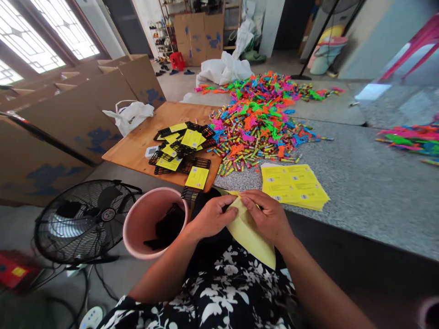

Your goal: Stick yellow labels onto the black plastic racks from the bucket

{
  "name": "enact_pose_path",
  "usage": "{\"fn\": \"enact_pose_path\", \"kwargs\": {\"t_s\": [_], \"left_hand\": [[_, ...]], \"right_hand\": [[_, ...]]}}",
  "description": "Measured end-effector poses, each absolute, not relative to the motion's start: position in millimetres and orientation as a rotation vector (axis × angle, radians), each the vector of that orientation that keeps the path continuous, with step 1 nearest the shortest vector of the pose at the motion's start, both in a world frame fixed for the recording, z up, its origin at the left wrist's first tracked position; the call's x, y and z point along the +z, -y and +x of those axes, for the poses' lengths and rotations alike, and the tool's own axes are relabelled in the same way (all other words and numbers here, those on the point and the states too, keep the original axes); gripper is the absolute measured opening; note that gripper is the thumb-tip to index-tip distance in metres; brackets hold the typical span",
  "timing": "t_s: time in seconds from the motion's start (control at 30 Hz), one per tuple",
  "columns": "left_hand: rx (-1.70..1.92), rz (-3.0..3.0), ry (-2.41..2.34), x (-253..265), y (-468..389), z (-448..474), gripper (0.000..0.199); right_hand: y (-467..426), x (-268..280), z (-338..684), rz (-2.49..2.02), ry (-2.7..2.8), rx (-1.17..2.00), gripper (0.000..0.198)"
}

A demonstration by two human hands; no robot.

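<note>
Between both hands, above my lap, is a yellow printed card sheet (252, 240), its pale side toward me and bent along its length. My left hand (215, 214) pinches its upper left edge with thumb and fingers. Close beside it, my right hand (265, 214) grips the upper right part, the thumbs nearly meeting. A stack of yellow card sheets (293, 185) printed with repeated panels lies on the grey stone table, just beyond my right hand. Left of the hands, black plastic racks (202, 163) with yellow cards on them are piled on a wooden board.
A heap of colourful plastic toy pieces and small tubes (260, 123) covers the middle of the stone table (360, 183). A pink bucket (128, 228) holding black pieces stands left of my lap, near a black floor fan (85, 221). Cardboard boxes (85, 105) line the left side.
</note>
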State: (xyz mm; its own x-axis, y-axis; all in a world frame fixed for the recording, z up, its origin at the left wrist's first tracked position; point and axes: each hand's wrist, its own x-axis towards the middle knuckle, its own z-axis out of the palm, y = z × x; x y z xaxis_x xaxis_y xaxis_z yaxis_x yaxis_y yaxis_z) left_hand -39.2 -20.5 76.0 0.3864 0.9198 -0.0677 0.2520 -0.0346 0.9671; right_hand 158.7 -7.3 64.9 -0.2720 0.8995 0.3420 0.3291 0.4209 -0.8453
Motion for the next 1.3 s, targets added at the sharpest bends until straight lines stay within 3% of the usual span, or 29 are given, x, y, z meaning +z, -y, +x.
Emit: {"fn": "enact_pose_path", "kwargs": {"t_s": [0.2,0.43,0.93,1.3], "left_hand": [[0.756,1.327,-1.072,67,21,-44,0.027],[0.753,1.624,-1.134,76,17,-41,0.026],[0.761,1.408,-1.071,70,14,-39,0.039],[0.697,1.488,-1.042,70,13,-40,0.042]], "right_hand": [[1,61,167,-1.102,1.753,0.772,0.020],[1,57,157,-1.007,1.938,0.589,0.018],[-2,56,167,-1.003,1.888,0.559,0.021],[-4,56,164,-1.034,1.729,0.843,0.021]]}}
